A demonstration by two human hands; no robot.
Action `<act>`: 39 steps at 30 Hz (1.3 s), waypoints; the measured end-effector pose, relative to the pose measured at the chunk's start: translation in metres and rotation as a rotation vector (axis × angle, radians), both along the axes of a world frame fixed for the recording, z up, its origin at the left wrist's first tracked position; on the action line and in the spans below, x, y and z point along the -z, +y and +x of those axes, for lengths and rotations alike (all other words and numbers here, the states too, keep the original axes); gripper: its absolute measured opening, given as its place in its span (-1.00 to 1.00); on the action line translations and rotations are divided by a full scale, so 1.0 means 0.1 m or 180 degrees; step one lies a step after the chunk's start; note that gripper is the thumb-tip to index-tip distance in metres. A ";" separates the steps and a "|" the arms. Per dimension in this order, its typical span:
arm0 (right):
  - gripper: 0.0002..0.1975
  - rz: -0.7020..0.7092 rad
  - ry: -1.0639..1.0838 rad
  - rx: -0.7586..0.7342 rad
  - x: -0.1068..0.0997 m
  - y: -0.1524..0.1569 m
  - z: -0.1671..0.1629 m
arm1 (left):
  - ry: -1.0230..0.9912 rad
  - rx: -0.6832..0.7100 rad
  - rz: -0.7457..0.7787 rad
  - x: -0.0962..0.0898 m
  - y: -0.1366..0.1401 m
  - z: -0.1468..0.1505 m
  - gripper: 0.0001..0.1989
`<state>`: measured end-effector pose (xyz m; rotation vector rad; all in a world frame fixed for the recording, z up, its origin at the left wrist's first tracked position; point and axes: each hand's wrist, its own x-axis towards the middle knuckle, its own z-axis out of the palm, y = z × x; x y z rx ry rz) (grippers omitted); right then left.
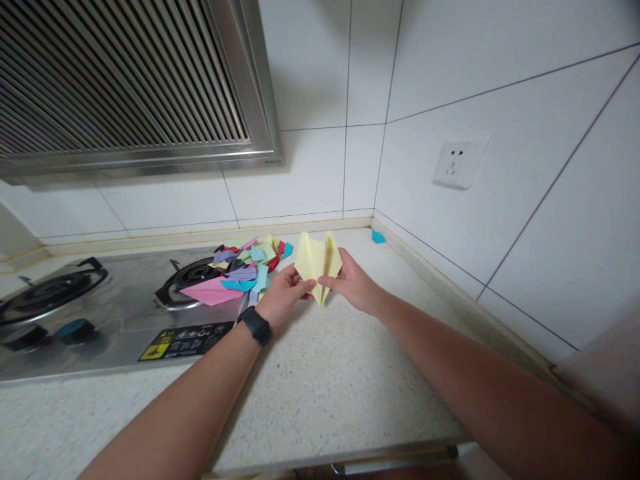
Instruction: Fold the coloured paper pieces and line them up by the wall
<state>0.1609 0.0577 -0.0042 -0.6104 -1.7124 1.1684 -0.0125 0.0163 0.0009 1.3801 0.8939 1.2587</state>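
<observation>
Pale yellow paper plane [314, 257], one, centre of frame: pointed end downward, centre crease and side folds made, wings spread rather than pressed flat; judged largely shaped, further folds uncertain. Left hand [285, 290]: thumb and fingers pinching its left side. Right hand [354, 283]: likewise, right side. Folded coloured papers [213, 291], a heap, left of centre, partly on the gas cooktop [131, 280]; apparently finished pieces. Blue folded paper [379, 237], one, right of centre, by the wall.

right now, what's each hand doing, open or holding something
Left hand: closed on the left side of the folded yellow paper, thumb on top.
Right hand: closed on the right side of the same paper, thumb on top.
</observation>
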 end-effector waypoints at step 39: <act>-0.43 0.0018 0.0073 -0.0026 -0.02 -0.03 -0.01 | 0.0363 0.0067 0.0167 0.13 0.05 0.03 -0.58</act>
